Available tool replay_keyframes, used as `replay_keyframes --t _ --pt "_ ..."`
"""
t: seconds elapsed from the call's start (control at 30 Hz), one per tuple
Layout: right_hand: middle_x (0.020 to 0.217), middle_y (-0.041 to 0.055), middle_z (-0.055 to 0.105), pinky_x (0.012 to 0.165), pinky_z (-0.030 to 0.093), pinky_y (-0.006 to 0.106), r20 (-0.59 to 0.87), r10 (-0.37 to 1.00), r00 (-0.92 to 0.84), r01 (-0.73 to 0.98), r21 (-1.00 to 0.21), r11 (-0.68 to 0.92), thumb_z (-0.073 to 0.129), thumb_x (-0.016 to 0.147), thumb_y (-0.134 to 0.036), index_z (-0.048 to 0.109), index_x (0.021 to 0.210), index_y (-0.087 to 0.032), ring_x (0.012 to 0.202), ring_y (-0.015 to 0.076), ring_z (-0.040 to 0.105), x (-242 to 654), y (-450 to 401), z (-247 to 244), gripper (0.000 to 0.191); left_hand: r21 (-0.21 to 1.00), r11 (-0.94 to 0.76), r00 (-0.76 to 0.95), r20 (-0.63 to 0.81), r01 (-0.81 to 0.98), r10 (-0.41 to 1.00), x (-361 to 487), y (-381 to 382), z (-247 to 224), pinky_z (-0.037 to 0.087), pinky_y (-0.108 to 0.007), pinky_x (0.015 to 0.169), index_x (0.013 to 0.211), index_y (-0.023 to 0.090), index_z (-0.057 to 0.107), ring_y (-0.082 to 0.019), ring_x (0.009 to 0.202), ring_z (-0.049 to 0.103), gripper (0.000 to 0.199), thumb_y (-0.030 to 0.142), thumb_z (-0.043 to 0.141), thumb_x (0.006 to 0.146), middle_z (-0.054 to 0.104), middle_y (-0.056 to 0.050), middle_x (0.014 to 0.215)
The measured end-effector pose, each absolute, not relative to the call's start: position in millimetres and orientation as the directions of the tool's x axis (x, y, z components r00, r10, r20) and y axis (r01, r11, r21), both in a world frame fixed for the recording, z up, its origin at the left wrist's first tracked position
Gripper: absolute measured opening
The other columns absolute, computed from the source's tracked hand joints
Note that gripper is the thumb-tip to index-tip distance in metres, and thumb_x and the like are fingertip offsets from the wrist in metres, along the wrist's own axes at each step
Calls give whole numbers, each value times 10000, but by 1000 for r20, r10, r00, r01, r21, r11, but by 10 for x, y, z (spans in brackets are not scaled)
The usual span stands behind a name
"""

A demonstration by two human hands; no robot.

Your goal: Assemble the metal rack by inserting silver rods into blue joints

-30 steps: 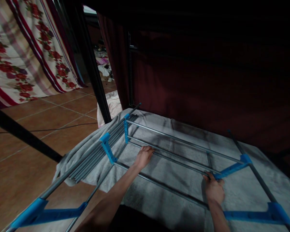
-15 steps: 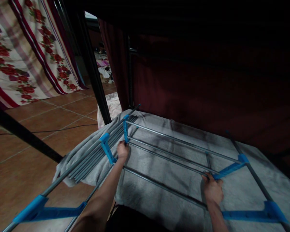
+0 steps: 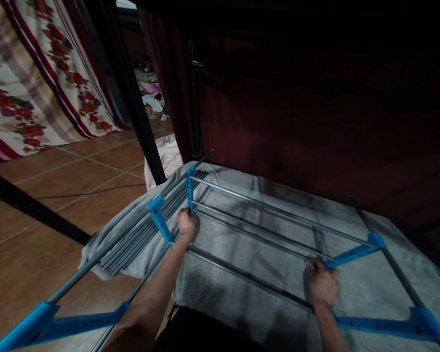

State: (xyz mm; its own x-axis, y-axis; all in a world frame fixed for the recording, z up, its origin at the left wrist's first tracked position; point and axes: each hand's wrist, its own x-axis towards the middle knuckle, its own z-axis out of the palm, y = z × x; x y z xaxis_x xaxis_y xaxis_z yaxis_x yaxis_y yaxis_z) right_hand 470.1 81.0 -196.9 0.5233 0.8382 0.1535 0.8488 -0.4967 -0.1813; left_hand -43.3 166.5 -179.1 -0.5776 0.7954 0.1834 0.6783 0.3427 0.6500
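Note:
A partly assembled rack of grey metal tubes with blue plastic brackets (image 3: 189, 188) lies across a grey blanket (image 3: 249, 244). My left hand (image 3: 186, 222) is closed at the left end of a thin crosswise tube (image 3: 253, 230), just below one blue bracket. At that tube's right end my right hand (image 3: 322, 283) is closed, its fingertips close to another blue bracket (image 3: 352, 255). The exact joints under my fingers are hidden. Between me and my hands runs a lower crosswise tube (image 3: 245, 277).
Several loose grey tubes (image 3: 150, 227) lie bundled on the blanket at left. Black metal posts (image 3: 135, 98) rise from the bed frame. A dark red curtain (image 3: 297, 132) hangs behind. On the tiled floor (image 3: 77, 171) runs a black cable (image 3: 80, 194); a floral cloth (image 3: 40, 73) hangs beyond.
The view has shifted slightly, and the rack's near left and right ends sit a little farther outward. Both hands keep their places on the tube.

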Motion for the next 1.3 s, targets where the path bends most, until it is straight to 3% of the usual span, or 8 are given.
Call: replay_keyframes --t 0.43,0.77,1.07,1.3 --pt "1119 168 555 653 480 372 123 826 550 830 -186 -526 344 982 -559 615 1354 -302 800 266 629 4706 818 -1967 527 637 389 -592 134 666 795 -370 1587 -1842 433 -307 878 1051 110 686 -233 970 619 312 139 447 853 675 -156 1024" --pt "1116 168 560 675 493 374 127 826 548 832 -177 -525 351 986 -539 622 1350 -288 790 258 637 4667 801 -1907 519 626 411 -601 119 663 790 -328 1578 -1805 412 -293 833 1051 105 680 -213 925 609 284 138 457 878 661 -141 978" --pt "1145 181 577 664 493 379 118 813 570 817 -187 -545 347 985 -545 621 1352 -287 798 273 657 4656 780 -1854 526 625 439 -645 138 646 752 -277 1581 -1703 411 -321 733 920 119 691 -232 827 598 263 285 486 901 657 -136 879" --pt "1158 191 580 674 502 387 67 817 572 812 -189 -553 328 980 -575 586 1389 -286 811 280 678 4742 760 -1861 563 625 446 -658 147 640 738 -202 1644 -1693 426 -328 774 970 133 692 -245 897 608 255 271 492 895 669 -131 923"
